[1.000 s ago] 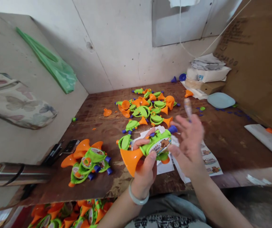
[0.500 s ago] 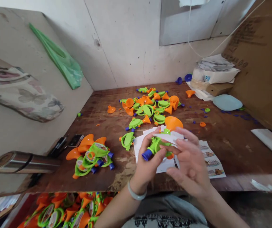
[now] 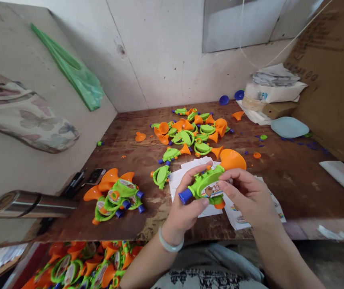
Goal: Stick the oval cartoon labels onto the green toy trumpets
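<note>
A butterfly-print cloth bag [image 3: 27, 120] hangs at the far left, with a steel flask [image 3: 30, 205] lying below it. To its right, a green plastic bag [image 3: 69, 72] hangs on the wall. Under the near edge of the worktop [image 3: 136, 168] shows a heap of green and orange toys [image 3: 84, 265]; above, on the worktop, lies a small pile of stickered toy trumpets [image 3: 119, 196].

In the middle, the left hand [image 3: 181, 212] is closed around a toy trumpet [image 3: 206, 177], held above white papers [image 3: 175, 188] near the front edge, blue mouthpiece leftward and orange bell toward the upper right. A printed sticker [image 3: 212, 189] lies along its near face. Farther back, a loose group of toy trumpets [image 3: 182, 137] spreads over the worktop.

The right hand [image 3: 250, 196] is narrow, thumb and fingertips pinched at the sticker's right end, above a sticker sheet [image 3: 239, 218]. Farther right are a pale blue dish [image 3: 290, 127] and a large cardboard box [image 3: 334, 80].
</note>
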`<state>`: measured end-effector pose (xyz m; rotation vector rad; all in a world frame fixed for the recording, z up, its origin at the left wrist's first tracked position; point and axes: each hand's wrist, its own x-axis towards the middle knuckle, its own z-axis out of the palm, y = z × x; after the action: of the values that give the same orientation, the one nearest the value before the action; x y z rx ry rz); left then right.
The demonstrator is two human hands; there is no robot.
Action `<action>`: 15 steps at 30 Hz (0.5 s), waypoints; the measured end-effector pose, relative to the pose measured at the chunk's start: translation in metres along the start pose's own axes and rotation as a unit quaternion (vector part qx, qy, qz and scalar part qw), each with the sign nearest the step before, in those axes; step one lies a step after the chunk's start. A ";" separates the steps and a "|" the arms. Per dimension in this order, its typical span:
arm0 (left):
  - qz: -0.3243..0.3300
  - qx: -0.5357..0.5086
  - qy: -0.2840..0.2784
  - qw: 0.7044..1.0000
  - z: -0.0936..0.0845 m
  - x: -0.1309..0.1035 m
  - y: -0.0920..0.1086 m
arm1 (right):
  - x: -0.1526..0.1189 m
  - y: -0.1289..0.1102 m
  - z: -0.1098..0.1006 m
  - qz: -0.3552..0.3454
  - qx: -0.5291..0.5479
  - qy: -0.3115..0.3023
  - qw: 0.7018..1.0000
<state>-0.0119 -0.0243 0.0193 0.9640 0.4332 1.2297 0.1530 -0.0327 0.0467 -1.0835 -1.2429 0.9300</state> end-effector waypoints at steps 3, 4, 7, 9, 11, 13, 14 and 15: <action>0.011 0.033 -0.012 0.999 -0.004 0.001 -0.002 | 0.004 -0.003 -0.003 0.008 -0.020 -0.020 1.000; 0.016 0.043 -0.017 0.999 -0.006 0.001 -0.003 | 0.005 -0.004 -0.004 0.011 -0.023 -0.026 0.999; 0.021 0.058 -0.032 0.998 -0.008 0.001 -0.003 | 0.006 -0.004 -0.006 0.020 -0.033 -0.036 0.999; 0.017 0.064 -0.033 0.997 -0.007 0.001 -0.001 | 0.006 -0.004 -0.006 0.025 -0.044 -0.036 0.998; 0.013 0.070 -0.030 0.997 -0.007 0.001 0.000 | 0.006 -0.004 -0.007 0.024 -0.055 -0.037 0.997; 0.017 0.076 -0.026 0.997 -0.006 0.001 -0.001 | 0.006 -0.004 -0.008 0.019 -0.058 -0.047 0.997; 0.023 0.079 -0.024 0.996 -0.006 0.002 -0.001 | 0.007 -0.005 -0.008 0.017 -0.059 -0.052 0.997; 0.029 0.082 -0.022 0.996 -0.006 0.002 -0.003 | 0.007 -0.005 -0.008 0.014 -0.062 -0.056 0.996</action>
<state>-0.0142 -0.0203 0.0140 1.1487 0.4804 1.2378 0.1619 -0.0282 0.0534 -1.1623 -1.3965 0.9559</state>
